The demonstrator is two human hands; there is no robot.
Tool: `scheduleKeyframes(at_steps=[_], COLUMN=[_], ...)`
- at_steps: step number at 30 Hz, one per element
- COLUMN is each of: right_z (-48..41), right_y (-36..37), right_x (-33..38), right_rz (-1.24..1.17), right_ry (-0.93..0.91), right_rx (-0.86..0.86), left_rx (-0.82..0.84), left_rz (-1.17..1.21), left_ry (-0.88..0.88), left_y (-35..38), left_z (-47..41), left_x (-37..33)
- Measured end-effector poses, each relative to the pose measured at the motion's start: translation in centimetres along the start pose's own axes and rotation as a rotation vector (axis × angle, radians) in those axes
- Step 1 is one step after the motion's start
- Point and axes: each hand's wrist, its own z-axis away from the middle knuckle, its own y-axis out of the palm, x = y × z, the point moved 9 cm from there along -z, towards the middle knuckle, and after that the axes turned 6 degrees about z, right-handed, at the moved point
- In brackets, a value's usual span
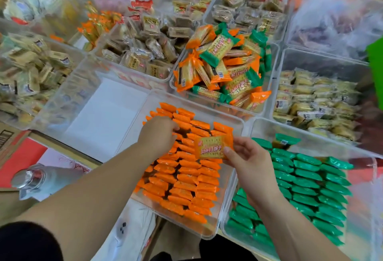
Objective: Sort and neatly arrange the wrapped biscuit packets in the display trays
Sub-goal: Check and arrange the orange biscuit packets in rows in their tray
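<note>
Over the near tray (208,234) of orange rows, the right hand (251,163) pinched one orange packet (213,146) by its end. The left hand (158,134) reached into the rows with its fingertips hidden, so its grip could not be told. The green tray (323,143) beside it looked nearly full. A mixed heap (223,64) lay unsorted behind, so the work seemed well along but unfinished.

a clear bottle with a shiny silver top (29,179) sits at the lower left, beside a red sheet (21,157). a brown cardboard box (7,136) lies behind them. a crinkled clear plastic bag (333,20) fills the upper right.
</note>
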Motion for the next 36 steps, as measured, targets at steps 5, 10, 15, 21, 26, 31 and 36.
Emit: scheduleKeyframes(at_steps=[5,10,15,21,26,31,36], right_z=[0.0,-0.8,-2.3,-4.0,-5.1,-5.7,-6.5], right_y=[-0.4,-0.5,0.5,5.4,8.7,11.2,14.7], right_x=[-1.0,-0.8,2.1,4.9,4.9,6.3,3.9], right_rz=[-0.005,0.012,0.114,0.282,0.344,0.609,0.940], right_ry=[-0.003,-0.021,-0.142,-0.240,-0.207,-0.281,-0.343], right_rx=[0.005,-0.018,-0.042,-0.004,-0.029,-0.007,0.110], left_rx=[0.145,0.127,-0.054,-0.256,-0.417,-0.562,-0.649], left_rz=[-0.255,-0.314,-0.051,0.100,0.339,0.626,1.061], left_ry=[0.022,0.108,0.116,0.037,-0.112,-0.364,-0.521], left_y=[1.5,1.8,-0.7,-4.3,-5.9,-6.9,-5.7], left_z=[-2.0,-1.8,0.2,3.6,6.1,9.2,13.2], left_x=[-0.2,-0.5,0.3,1.3,3.4,6.3,8.1])
